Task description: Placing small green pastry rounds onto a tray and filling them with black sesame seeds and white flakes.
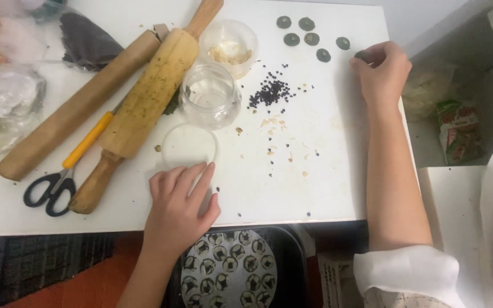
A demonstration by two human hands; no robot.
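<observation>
1. Work surface: a white table (292, 194) seen from above, with a dark tray (292, 251) below its near edge at 6 o'clock, holding a round sheet covered in rows of small dark-and-pale discs (229, 267).

2. Right hand (382, 71): reached out to 2 o'clock, fingers curled and pinching a small dark green disc (361, 55) at the table's far right edge. The disc is largely hidden by the fingertips; whether it is lifted clear of the surface cannot be told.

3. Loose discs (305, 33): six more of the same kind lie at 1 o'clock, just beside the right hand, apart from one another.

4. Left hand (179, 210): flat on the table at 7 o'clock, fingers together and extended, holding nothing. The fingertips touch the near rim of a clear round lid (189, 146).

5. Surroundings: an open glass jar (210, 94) stands just beyond the lid; a plastic tub (229, 43) with pale crumbs behind it; a heap of black seeds (270, 92) and scattered pale crumbs (274, 132) at centre. Two rolling pins (144, 105) and yellow-handled scissors (64, 171) lie at 10 o'clock.

6. Judgement: the step in hand appears to be collecting shaped discs one at a time. The next move would call for a light pinch that does not deform the piece, and a clear carry across the seed heap.
</observation>
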